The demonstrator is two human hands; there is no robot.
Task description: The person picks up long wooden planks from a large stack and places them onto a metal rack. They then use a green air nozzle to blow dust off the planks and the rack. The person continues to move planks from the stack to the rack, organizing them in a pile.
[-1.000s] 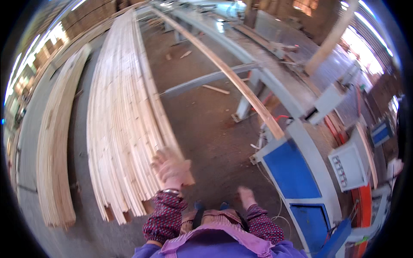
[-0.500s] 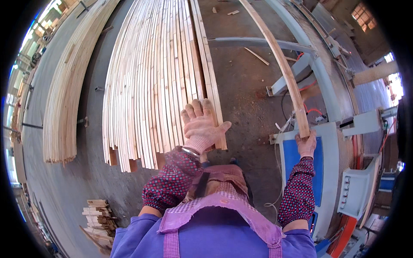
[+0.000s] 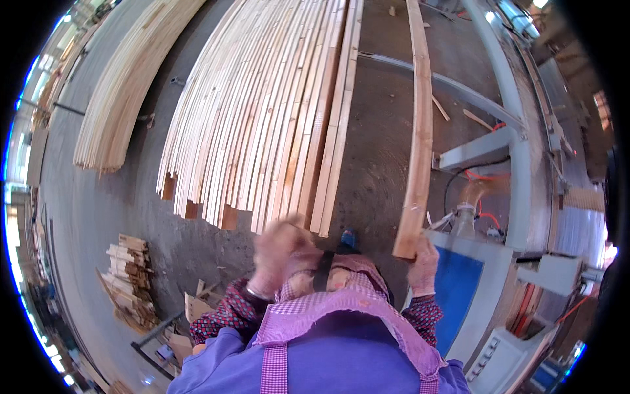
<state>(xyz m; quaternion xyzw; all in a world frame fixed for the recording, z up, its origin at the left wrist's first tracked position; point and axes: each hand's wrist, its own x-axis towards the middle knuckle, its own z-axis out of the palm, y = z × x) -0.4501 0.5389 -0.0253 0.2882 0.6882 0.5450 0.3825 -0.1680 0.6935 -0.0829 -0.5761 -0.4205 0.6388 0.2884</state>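
Observation:
A long wooden strip (image 3: 418, 151) runs away from me on the right. My gloved right hand (image 3: 423, 266) grips its near end, with the fingers closed at its right side and underneath. My gloved left hand (image 3: 281, 253) is smeared by motion just in front of the near ends of a wide stack of wooden strips (image 3: 262, 118); its fingers cannot be made out, and whether it touches the stack is unclear. Several strip ends in that stack sit unevenly.
A grey machine frame with a blue panel (image 3: 457, 289) stands at my right, beside orange hoses and a duct (image 3: 467, 210). A second strip stack (image 3: 125, 105) lies far left. Short wood offcuts (image 3: 128, 282) are piled at the lower left. Scraps lie on the floor.
My left hand has left the top of the stack and come back toward me. My right hand has brought the strip's near end closer and leftward, away from the machine. The view has turned.

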